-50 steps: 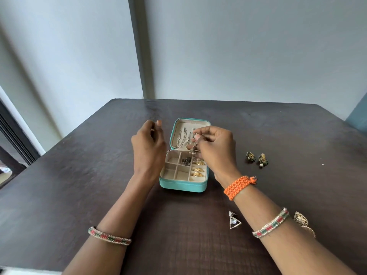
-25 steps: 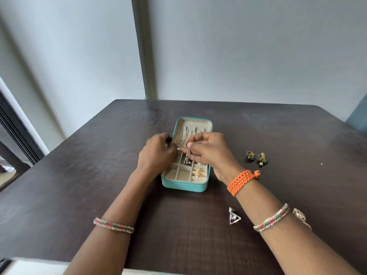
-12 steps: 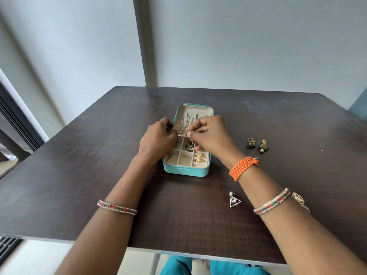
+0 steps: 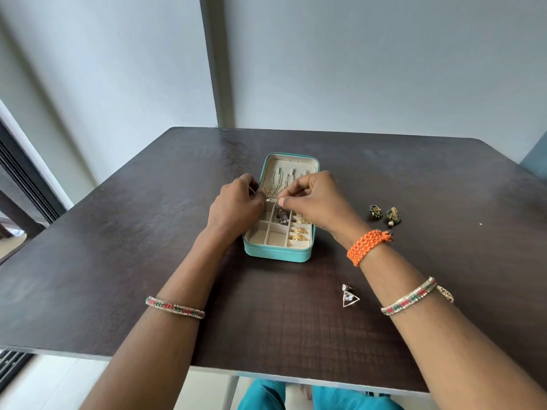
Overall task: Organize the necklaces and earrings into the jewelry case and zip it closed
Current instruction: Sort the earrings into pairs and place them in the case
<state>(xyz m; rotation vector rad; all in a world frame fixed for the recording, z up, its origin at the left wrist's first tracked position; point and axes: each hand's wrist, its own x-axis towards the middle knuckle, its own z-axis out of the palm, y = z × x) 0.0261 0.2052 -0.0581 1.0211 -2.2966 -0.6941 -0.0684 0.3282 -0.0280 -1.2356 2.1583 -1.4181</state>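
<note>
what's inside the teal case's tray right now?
Jewelry case tray: gold earrings along the right, a dark silver piece mid-back, near compartments empty. Both hands cover the back edge.

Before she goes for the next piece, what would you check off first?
1. Jewelry case lid open and lying flat: ok.
2. Both hands, left and right, free of what they pinch over the case: not ok, a small silver earring hangs between them.
3. Empty compartments left in the case: ok, the near-left ones are bare.
4. Loose pieces within sight: ok, green earrings to the right, triangle earring near the right forearm.
5. Gold piece behind the right wrist, whole: cannot tell, mostly hidden.
6. Chains in the lid hooked securely: cannot tell.
</note>
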